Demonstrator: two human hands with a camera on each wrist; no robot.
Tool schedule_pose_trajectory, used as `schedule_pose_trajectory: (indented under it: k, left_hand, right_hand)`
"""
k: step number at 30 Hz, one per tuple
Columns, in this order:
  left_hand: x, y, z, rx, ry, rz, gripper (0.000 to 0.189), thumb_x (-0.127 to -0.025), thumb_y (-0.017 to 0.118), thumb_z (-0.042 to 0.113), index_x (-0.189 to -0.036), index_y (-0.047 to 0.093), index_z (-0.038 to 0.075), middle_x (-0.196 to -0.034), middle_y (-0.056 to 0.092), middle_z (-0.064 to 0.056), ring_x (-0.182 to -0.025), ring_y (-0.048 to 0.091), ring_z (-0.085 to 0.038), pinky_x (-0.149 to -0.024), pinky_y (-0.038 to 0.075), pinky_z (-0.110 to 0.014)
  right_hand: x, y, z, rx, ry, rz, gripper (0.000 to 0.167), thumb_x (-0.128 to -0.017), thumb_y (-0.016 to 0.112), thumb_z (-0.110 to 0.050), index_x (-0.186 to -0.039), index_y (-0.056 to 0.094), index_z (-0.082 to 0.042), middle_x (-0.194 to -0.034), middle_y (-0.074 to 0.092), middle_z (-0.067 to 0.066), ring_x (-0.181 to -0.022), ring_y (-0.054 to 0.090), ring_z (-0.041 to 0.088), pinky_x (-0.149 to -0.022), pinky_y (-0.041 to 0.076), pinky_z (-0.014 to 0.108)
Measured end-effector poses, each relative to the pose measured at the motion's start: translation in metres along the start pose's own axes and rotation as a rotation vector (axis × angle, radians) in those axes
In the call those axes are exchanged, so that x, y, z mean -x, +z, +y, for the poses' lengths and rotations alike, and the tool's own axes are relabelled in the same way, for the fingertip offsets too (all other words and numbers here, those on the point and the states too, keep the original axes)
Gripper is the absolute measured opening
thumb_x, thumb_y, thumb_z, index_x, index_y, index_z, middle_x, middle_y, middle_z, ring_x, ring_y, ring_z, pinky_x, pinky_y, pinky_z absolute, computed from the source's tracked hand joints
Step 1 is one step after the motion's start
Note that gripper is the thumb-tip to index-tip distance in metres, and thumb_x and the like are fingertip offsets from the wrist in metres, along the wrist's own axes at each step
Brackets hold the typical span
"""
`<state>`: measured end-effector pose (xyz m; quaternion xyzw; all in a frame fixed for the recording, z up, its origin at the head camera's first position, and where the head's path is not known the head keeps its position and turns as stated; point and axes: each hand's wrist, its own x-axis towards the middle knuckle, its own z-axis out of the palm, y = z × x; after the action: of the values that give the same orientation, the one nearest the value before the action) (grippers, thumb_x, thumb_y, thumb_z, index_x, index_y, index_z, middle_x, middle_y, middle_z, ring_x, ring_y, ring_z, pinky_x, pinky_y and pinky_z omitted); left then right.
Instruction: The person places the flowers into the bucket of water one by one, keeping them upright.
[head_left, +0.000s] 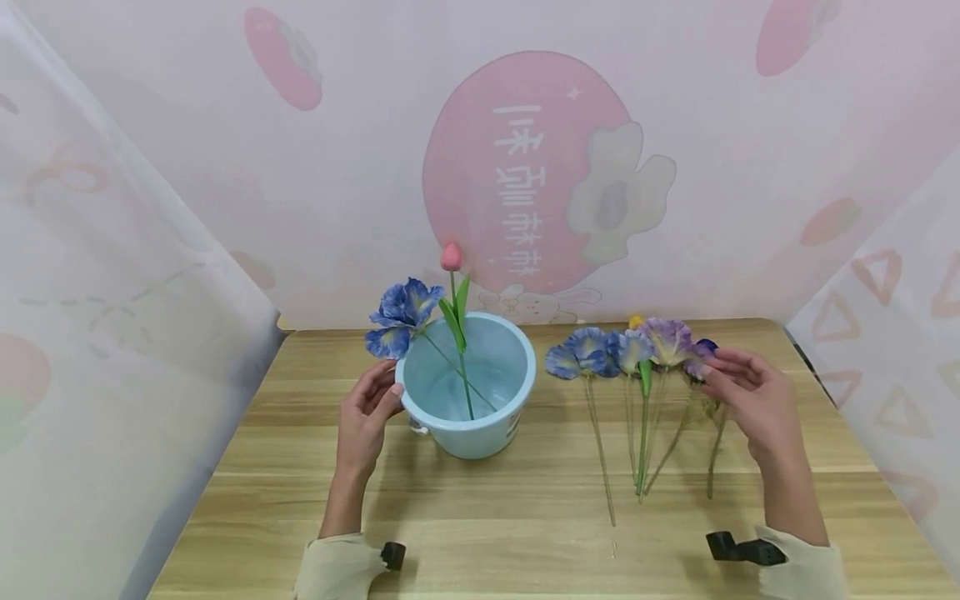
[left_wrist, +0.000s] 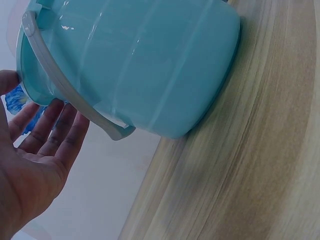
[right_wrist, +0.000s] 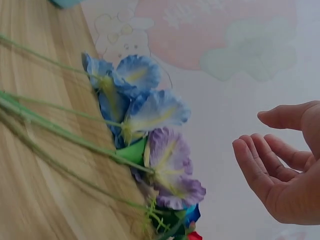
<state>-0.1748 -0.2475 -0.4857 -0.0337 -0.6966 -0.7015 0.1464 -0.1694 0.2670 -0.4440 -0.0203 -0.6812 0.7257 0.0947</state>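
My left hand is at the left side of a light blue bucket, its fingertips touching the outside near the rim. Inside the bucket stand a blue artificial iris and a pink artificial tulip, stems leaning against the wall. My right hand hovers by the flower heads on the right, thumb and fingers apart with nothing between them in the right wrist view. Nearest it is a purple iris; blue irises lie to its left.
The bucket's pale handle hangs down its side. Several long stems reach toward me across the wooden table. A red flower and a yellow one lie in the group. Patterned cloth walls surround the table.
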Motion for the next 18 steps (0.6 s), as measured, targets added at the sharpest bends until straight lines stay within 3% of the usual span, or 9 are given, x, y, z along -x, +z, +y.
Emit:
schedule_pose_trajectory:
  k: [10,18]
  left_hand:
    - [0.000,0.000,-0.001,-0.007,0.000,0.002,0.042,-0.106,0.065,0.005,-0.146,0.061,-0.002,-0.122,0.074,0.002,-0.109,0.075,-0.011,-0.082,0.067,-0.027]
    - [0.000,0.000,-0.003,-0.007,-0.001,0.003,0.043,-0.106,0.065,0.005,-0.148,0.060,0.000,-0.123,0.073,0.001,-0.110,0.074,-0.011,-0.083,0.067,-0.027]
  right_hand:
    - [-0.001,-0.030,0.006,0.045,0.040,0.033,0.024,-0.100,0.076,-0.007,-0.119,0.067,-0.017,-0.103,0.075,-0.015,-0.089,0.074,-0.001,-0.074,0.064,0.017]
    - [-0.004,-0.048,0.020,0.010,0.089,0.056,0.022,-0.100,0.075,-0.005,-0.114,0.068,-0.019,-0.099,0.075,-0.014,-0.087,0.075,0.000,-0.073,0.065,0.019]
